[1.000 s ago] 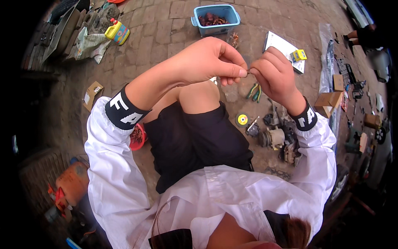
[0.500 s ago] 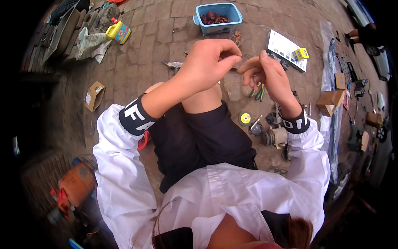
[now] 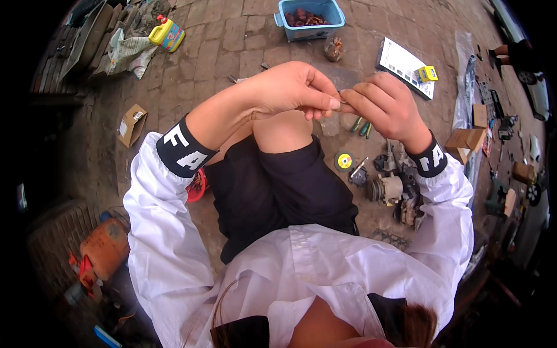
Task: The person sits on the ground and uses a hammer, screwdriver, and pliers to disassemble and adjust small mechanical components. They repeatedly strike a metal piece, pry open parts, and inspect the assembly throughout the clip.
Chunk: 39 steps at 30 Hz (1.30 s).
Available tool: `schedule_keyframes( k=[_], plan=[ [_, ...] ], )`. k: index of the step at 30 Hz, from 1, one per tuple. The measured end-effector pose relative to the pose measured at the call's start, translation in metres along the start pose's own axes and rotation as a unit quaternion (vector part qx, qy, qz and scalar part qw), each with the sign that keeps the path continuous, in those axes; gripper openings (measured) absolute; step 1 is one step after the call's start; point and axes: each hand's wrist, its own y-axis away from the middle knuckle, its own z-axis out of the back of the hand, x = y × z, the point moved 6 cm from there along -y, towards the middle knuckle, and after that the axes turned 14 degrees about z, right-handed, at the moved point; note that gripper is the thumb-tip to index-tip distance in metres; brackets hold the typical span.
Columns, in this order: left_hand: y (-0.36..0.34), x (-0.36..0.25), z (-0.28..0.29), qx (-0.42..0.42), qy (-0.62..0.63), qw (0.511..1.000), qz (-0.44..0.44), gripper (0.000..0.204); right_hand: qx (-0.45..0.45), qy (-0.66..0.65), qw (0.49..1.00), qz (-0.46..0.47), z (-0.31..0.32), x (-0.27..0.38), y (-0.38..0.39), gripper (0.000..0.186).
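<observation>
Above my knees, both hands come together fingertip to fingertip. My left hand (image 3: 296, 90) is closed in a pinch, thumb against the fingers. Opposite it, my right hand (image 3: 386, 105) has its fingers curled and pressed together, touching the left fingertips. Something small and dark shows between them, too small to name. Just below the right hand, green-handled pliers (image 3: 364, 127) lie on the ground. A yellow disc (image 3: 344, 161) and a greyish metal machine part (image 3: 387, 189) are on the ground nearer my body.
A blue tub (image 3: 313, 29) of reddish-brown pieces stands ahead, beside a clear bag (image 3: 333, 49). A white flat box (image 3: 400, 64) bears a small yellow box (image 3: 426, 74). Left are a yellow jug (image 3: 167, 35), a cardboard box (image 3: 132, 124) and a red bowl (image 3: 197, 187). A person (image 3: 510, 52) stands far right.
My right hand has turned and curled its fingers, meeting the left fingertips. My left hand has lowered slightly, its wrist shifting left. The hands were apart before.
</observation>
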Motion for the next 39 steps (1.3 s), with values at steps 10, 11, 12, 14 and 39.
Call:
schedule_keyframes(
  k=[10,11,12,14,39],
  plan=[
    [0.037,-0.034,-0.032,-0.346,-0.493,0.727,-0.330,0.012,-0.096,-0.333,0.845,-0.407,-0.023,-0.004,0.018,0.018],
    [0.037,-0.036,-0.038,-0.365,-0.535,0.671,-0.360,0.015,-0.125,-0.434,0.766,-0.458,-0.034,-0.005,0.026,0.022],
    [0.040,-0.036,-0.044,-0.383,-0.575,0.611,-0.388,0.017,-0.153,-0.528,0.671,-0.498,-0.045,-0.003,0.032,0.027],
    [0.040,-0.031,-0.044,-0.396,-0.600,0.533,-0.446,0.022,-0.221,-0.669,0.483,-0.520,-0.059,0.007,0.036,0.032],
    [0.012,0.024,-0.010,0.042,0.113,0.986,0.112,0.046,0.034,0.023,0.999,0.003,-0.007,0.022,-0.003,0.016]
  ],
)
